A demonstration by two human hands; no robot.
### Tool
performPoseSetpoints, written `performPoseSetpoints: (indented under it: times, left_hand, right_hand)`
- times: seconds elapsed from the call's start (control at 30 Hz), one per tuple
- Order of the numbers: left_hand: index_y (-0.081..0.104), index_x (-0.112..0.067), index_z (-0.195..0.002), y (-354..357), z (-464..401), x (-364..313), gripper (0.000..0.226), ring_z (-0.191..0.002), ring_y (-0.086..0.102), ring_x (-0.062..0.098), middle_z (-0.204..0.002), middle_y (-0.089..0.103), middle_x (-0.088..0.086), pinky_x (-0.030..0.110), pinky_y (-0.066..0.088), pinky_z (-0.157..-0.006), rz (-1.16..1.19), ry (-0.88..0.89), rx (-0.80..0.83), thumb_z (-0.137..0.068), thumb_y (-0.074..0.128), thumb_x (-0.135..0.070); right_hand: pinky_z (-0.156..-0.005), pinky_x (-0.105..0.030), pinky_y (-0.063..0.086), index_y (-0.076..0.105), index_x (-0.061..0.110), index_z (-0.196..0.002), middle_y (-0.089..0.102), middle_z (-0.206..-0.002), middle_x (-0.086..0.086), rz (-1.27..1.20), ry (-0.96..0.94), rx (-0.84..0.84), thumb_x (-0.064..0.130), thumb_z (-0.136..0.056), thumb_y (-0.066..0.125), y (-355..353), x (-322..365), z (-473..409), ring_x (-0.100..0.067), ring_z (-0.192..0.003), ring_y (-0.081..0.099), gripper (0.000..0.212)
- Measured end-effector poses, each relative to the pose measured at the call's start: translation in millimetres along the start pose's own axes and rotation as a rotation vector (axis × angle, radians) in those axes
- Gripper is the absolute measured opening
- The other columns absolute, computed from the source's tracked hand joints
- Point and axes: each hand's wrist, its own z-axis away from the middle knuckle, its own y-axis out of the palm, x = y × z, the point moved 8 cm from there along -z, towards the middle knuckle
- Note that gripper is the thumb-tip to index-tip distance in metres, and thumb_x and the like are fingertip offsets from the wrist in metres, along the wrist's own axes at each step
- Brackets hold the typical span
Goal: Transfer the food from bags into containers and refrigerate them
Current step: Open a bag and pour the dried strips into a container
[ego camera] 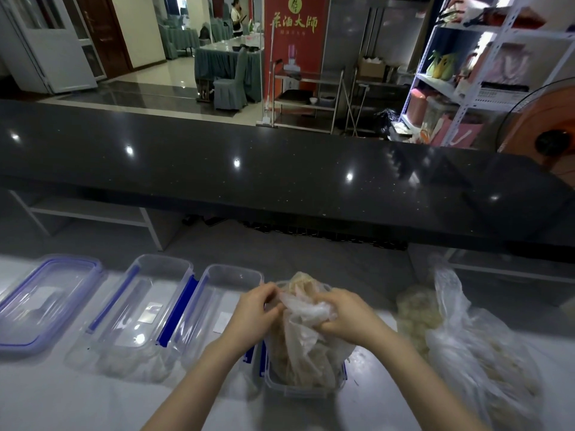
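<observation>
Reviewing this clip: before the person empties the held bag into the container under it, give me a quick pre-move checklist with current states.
1. Left hand grips the plastic bag: ok.
2. Right hand grips the bag: ok.
3. Bag sits inside the open container: ok.
4. Bag mouth open: cannot tell.
5. Two empty containers ready on the left: ok.
6. Lid within reach at far left: ok.

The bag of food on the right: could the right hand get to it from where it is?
Probably yes. The second bag lies just right of the right hand with nothing between, but that hand is gripping the bag in the container.
</observation>
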Motion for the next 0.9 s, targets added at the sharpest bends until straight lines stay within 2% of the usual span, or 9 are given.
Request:
performPoseSetpoints:
  times: [0.1, 0.17, 0.3, 0.43, 0.53, 0.63, 0.7, 0.77, 0.9]
  left_hand:
    - [0.058, -0.025, -0.083, -11.4, -4.8, -8.2, 0.014, -0.072, 0.057, 0.004, -0.079, 0.063, -0.005, 0.013, 0.046, -0.063, 0.102, -0.030, -0.083, -0.092, 0.059, -0.014]
    - [0.057, -0.026, -0.085, -19.3, -9.8, -18.5, 0.015, -0.070, 0.057, 0.000, -0.079, 0.062, -0.005, 0.014, 0.047, -0.061, 0.145, -0.006, -0.105, -0.093, 0.058, -0.013]
    - [0.057, -0.029, -0.089, -38.8, -18.5, -45.5, 0.018, -0.073, 0.059, -0.004, -0.084, 0.062, -0.006, 0.013, 0.049, -0.063, 0.248, 0.088, -0.172, -0.094, 0.057, -0.012]
    - [0.059, -0.029, -0.096, -49.7, -19.9, -53.5, 0.014, -0.085, 0.060, -0.002, -0.092, 0.063, -0.010, 0.016, 0.052, -0.071, 0.224, 0.124, -0.229, -0.092, 0.062, -0.016]
    - [0.058, -0.032, -0.108, -36.6, -17.2, -36.5, 0.027, -0.098, 0.059, -0.002, -0.107, 0.061, -0.014, 0.020, 0.052, -0.080, 0.215, 0.060, -0.126, -0.086, 0.067, -0.019]
    - [0.050, -0.044, -0.123, -6.1, -6.0, -16.0, 0.050, -0.119, 0.049, 0.001, -0.125, 0.051, -0.020, 0.026, 0.047, -0.095, 0.131, 0.003, 0.119, -0.078, 0.068, -0.032]
    - [0.048, -0.048, -0.127, 7.3, 3.4, -5.7, 0.057, -0.122, 0.047, 0.004, -0.131, 0.047, -0.021, 0.032, 0.048, -0.099, 0.088, -0.031, 0.220, -0.074, 0.069, -0.048]
    - [0.048, -0.046, -0.131, 13.4, 10.4, -0.6, 0.065, -0.119, 0.053, 0.004, -0.132, 0.052, -0.020, 0.035, 0.051, -0.099, 0.158, -0.057, 0.267, -0.072, 0.070, -0.061]
    - [0.045, -0.045, -0.132, 17.0, 17.7, -4.8, 0.077, -0.113, 0.058, 0.002, -0.125, 0.058, -0.020, 0.030, 0.053, -0.094, 0.217, -0.054, 0.300, -0.065, 0.083, -0.045]
  right_hand:
    - [-0.087, -0.027, 0.042, 0.067, 0.027, -0.100, 0.043, -0.108, 0.007, -0.024, -0.018, -0.069, 0.040, -0.081, 0.066, 4.3, 5.7, -3.4, -0.015, -0.107, 0.044, 0.023]
    - [-0.086, -0.026, 0.044, 0.065, 0.022, -0.099, 0.049, -0.112, 0.009, -0.108, -0.032, -0.154, 0.029, -0.079, 0.069, -4.3, 7.7, -7.6, -0.013, -0.104, 0.048, 0.021]
    - [-0.063, -0.035, 0.047, 0.052, 0.024, -0.081, 0.060, -0.079, 0.006, -0.239, -0.049, -0.283, 0.009, -0.076, 0.064, -33.6, 17.2, -8.4, -0.017, -0.077, 0.058, 0.020]
    - [-0.075, -0.026, 0.048, 0.051, 0.036, -0.103, 0.057, -0.100, 0.012, -0.282, -0.105, -0.358, 0.012, -0.077, 0.070, -51.2, 18.8, -5.5, -0.007, -0.092, 0.055, 0.040]
    - [-0.083, -0.028, 0.048, 0.049, 0.042, -0.123, 0.056, -0.110, 0.012, -0.183, -0.041, -0.228, 0.029, -0.077, 0.070, -29.4, 2.0, -11.4, -0.009, -0.100, 0.051, 0.052]
    - [-0.079, -0.029, 0.044, 0.062, 0.035, -0.106, 0.050, -0.098, 0.005, -0.002, 0.012, -0.088, 0.035, -0.081, 0.059, 0.4, -7.2, -10.9, -0.017, -0.096, 0.043, 0.025]
    - [-0.077, -0.028, 0.041, 0.064, 0.025, -0.100, 0.047, -0.101, 0.003, -0.049, 0.034, -0.122, 0.024, -0.084, 0.057, 3.6, -9.2, -7.7, -0.018, -0.097, 0.042, 0.018]
    - [-0.068, -0.033, 0.042, 0.057, 0.024, -0.093, 0.057, -0.093, 0.003, -0.120, 0.074, -0.210, 0.012, -0.081, 0.053, -6.3, -12.7, -5.7, -0.022, -0.092, 0.054, 0.017]
    - [-0.066, -0.036, 0.050, 0.055, 0.030, -0.090, 0.064, -0.083, 0.004, -0.370, 0.102, -0.376, 0.002, -0.080, 0.049, -39.3, -10.2, -1.8, -0.017, -0.079, 0.061, 0.031]
